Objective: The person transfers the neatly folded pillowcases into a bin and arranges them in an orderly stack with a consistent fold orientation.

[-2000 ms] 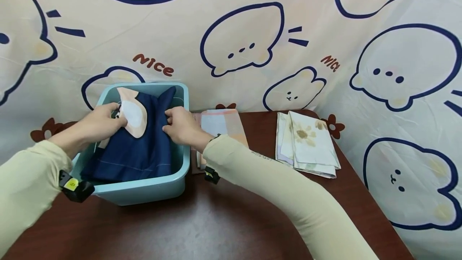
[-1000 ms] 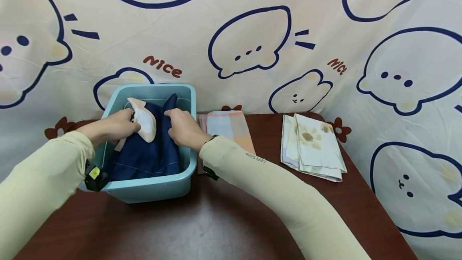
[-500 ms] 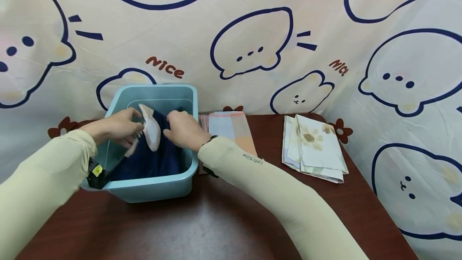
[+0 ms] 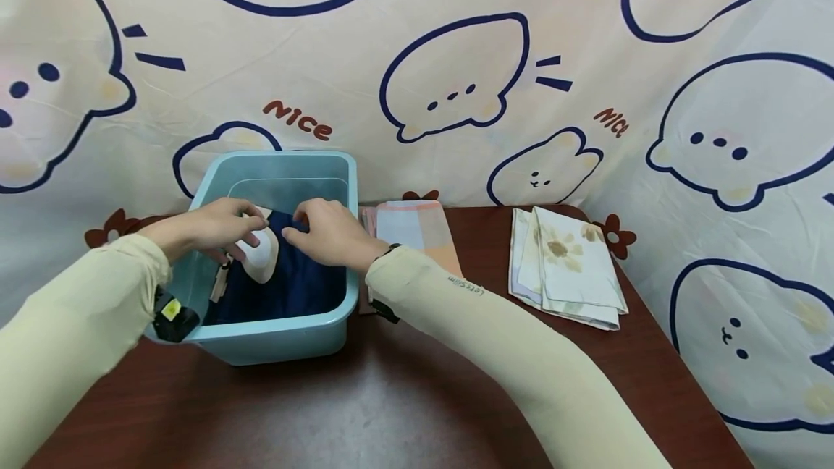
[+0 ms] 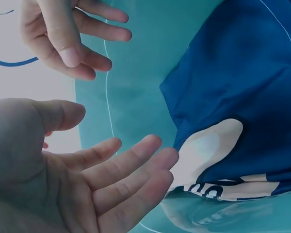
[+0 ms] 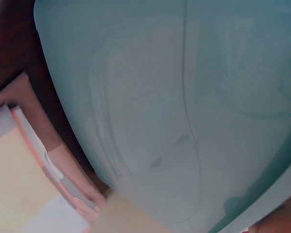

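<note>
Holding nothing in loosely spread left hand (image 4: 218, 226) and right hand (image 4: 334, 233); judging navy cloth (image 4: 296, 282) soft, light, pinchable at twelve-o'clock edge.

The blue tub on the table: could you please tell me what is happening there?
A person has the left hand and the right hand over the blue tub, where a navy cloth with a pale print lies. Neither hand grips it; whether the left one touches it is hard to tell. On the table, to the right, lie a checked cloth and a folded flower-print cloth.
</note>
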Tool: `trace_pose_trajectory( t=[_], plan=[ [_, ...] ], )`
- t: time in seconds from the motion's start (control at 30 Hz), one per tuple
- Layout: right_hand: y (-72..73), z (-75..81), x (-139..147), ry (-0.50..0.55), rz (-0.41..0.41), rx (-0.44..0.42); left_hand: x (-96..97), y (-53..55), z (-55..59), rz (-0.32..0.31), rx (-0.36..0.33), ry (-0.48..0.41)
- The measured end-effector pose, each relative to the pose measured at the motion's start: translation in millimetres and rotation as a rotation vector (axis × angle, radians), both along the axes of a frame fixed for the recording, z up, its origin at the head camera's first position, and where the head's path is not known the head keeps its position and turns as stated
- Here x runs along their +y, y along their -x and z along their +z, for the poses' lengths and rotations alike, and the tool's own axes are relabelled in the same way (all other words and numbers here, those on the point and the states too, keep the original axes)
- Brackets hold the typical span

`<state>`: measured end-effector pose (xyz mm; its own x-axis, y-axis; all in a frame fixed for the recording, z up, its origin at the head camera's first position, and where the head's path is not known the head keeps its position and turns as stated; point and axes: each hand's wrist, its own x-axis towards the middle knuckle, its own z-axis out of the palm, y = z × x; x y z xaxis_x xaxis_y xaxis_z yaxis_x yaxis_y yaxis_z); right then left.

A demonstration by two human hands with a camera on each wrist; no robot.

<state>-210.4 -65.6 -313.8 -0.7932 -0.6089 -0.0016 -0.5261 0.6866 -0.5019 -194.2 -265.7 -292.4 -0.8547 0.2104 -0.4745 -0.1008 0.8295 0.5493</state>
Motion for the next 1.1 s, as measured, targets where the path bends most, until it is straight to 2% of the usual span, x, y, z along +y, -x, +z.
trace_pose_trajectory(
  t=[0.3,0.6,0.87,1.1],
  plan=[
    [-1.4,1.1,9.1,0.147,0.012,0.033,8.7,-1.5,6.2,-0.024,0.027,-0.006],
    [-4.9,2.1,21.1,0.291,0.064,0.014,19.3,-8.5,11.4,0.010,0.135,-0.050],
    [-14.1,4.5,36.6,0.361,0.112,0.025,30.6,-15.3,17.2,-0.004,0.174,-0.105],
    [-24.9,5.6,55.1,0.424,0.103,0.000,45.7,-24.0,25.3,-0.018,0.217,-0.165]
  ],
)
